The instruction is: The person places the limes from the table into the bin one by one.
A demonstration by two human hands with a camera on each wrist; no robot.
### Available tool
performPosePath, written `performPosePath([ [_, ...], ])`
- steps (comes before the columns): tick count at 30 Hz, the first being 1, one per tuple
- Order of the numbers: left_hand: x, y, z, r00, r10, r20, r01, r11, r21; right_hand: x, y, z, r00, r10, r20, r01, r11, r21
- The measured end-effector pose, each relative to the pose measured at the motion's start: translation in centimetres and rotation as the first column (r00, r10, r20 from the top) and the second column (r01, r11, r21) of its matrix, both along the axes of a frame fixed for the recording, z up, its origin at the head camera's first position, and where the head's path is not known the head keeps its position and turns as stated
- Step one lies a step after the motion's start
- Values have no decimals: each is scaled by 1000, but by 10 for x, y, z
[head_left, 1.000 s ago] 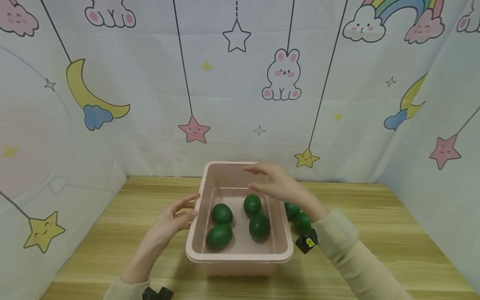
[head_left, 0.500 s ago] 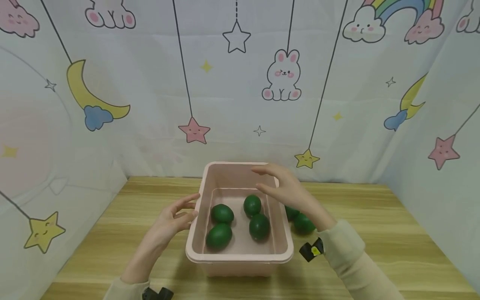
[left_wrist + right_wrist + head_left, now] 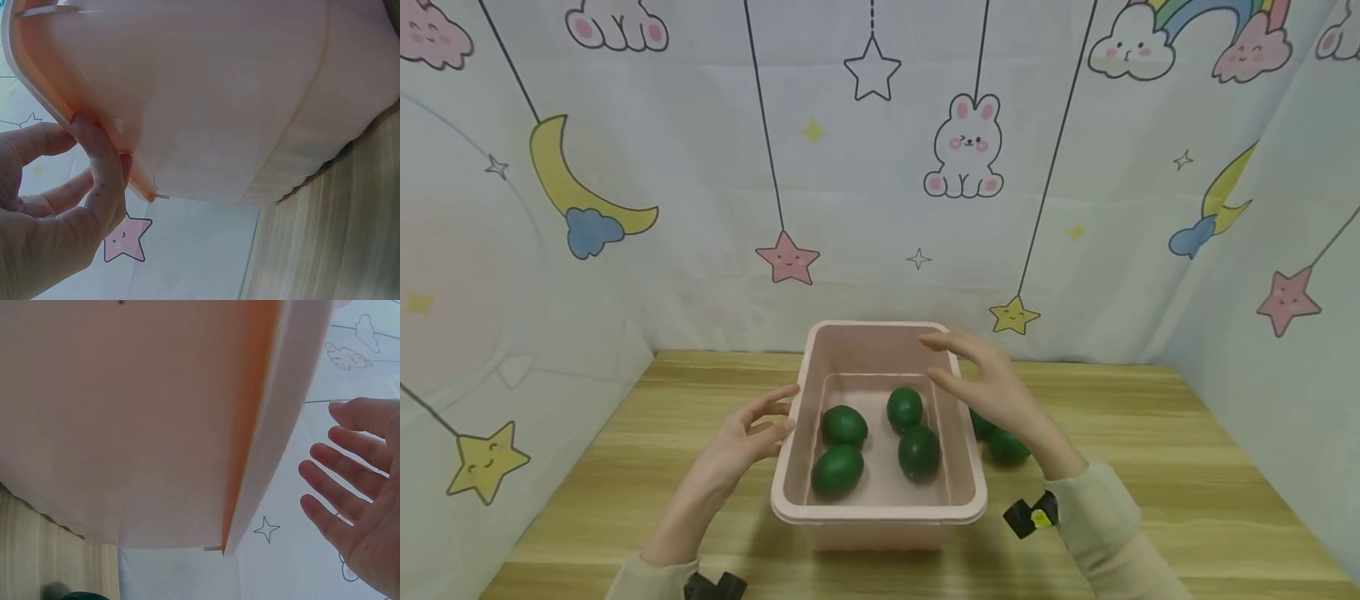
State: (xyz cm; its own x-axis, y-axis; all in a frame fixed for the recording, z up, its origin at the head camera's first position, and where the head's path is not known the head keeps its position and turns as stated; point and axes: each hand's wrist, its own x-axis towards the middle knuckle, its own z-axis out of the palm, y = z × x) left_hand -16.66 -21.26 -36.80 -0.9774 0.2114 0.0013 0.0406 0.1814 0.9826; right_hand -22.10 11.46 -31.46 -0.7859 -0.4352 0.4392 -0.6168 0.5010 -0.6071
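Observation:
A pale pink plastic bin (image 3: 880, 515) stands on the table and holds several glossy dark green egg-shaped things, two touching on the left (image 3: 839, 469) and two on the right (image 3: 919, 451). My left hand (image 3: 748, 433) holds the bin's left rim; in the left wrist view its bent fingers (image 3: 103, 169) reach under the lip. Over the bin's right rim hovers my right hand (image 3: 981, 387), fingers spread and nothing in them. More green egg-shaped things (image 3: 1006, 447) lie outside, right of the bin, partly hidden by the right hand and bin wall.
The wood-grain table (image 3: 647, 467) extends on both sides of the bin. Behind it hangs a white curtain (image 3: 700, 283) printed with stars, rabbits and moons, with curtain walls at left and right. Black wrist cameras (image 3: 1032, 514) sit at both cuffs.
My right hand has drawn back to the right, from over the bin's interior to its right rim. The left hand, the bin and the green things stay essentially as they were.

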Motion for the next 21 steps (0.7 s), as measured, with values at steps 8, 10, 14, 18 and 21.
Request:
performPosePath([
  [8,0,0,2,1000,2,-5,-2,1000,3,3,8,-11,1000,-20,13,21,998,-65],
  [10,0,0,2,1000,4,-5,-4,1000,2,4,10,-13,1000,-22,18,24,997,-76],
  [14,-1,1,1,1000,14,5,-14,1000,-5,5,15,-19,999,-28,27,30,995,-92],
  [18,-1,2,1,999,26,21,-26,1000,-10,7,20,-25,999,-33,39,37,994,-107],
  [21,-1,3,1,999,31,27,-31,999,-15,7,23,-29,999,-28,37,33,992,-126],
])
